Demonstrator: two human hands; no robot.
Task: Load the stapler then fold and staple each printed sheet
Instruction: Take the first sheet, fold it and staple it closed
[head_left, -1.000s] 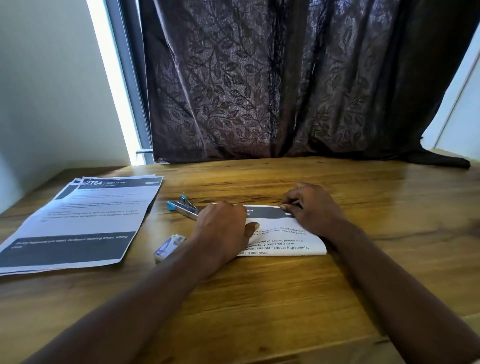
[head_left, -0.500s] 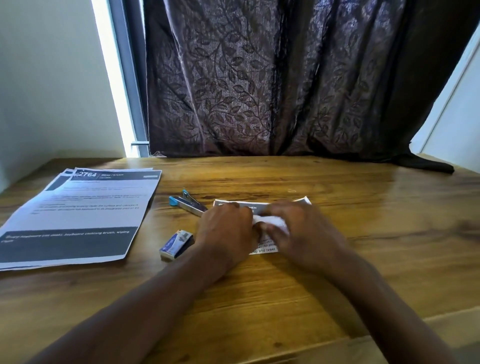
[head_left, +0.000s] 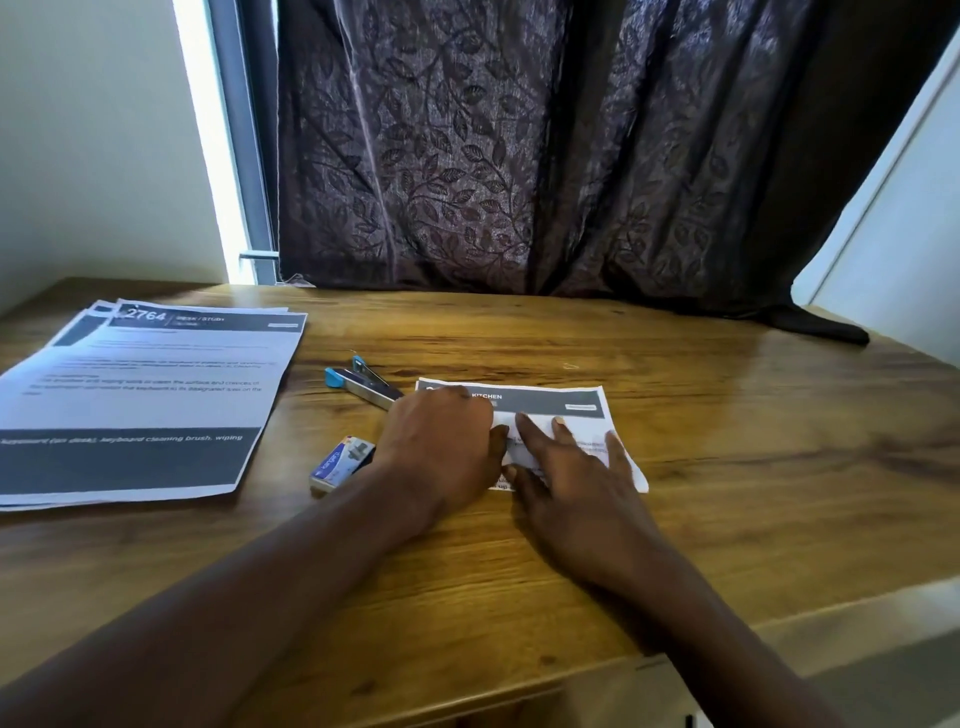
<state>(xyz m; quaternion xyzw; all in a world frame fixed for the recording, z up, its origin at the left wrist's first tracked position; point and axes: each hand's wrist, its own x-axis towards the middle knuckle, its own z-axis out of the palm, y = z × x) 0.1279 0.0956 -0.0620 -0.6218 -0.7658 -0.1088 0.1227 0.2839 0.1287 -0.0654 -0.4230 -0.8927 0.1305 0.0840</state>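
Pressing flat with both palms, my left hand (head_left: 441, 447) and right hand (head_left: 576, 478) lie spread, gripping nothing, on the one folded sheet (head_left: 550, 410) mid-table (head_left: 727, 467). At ten o'clock lies one stapler (head_left: 363, 384), partly behind my left hand; at eight, one staple box (head_left: 340, 463). Farther at nine lies one paper stack (head_left: 140, 400).

We had one view only, worn on the head, looking forward and down across the wooden bench (head_left: 727, 519) toward the curtain (head_left: 519, 156), close above both forearms, wide enough to bend the edges.
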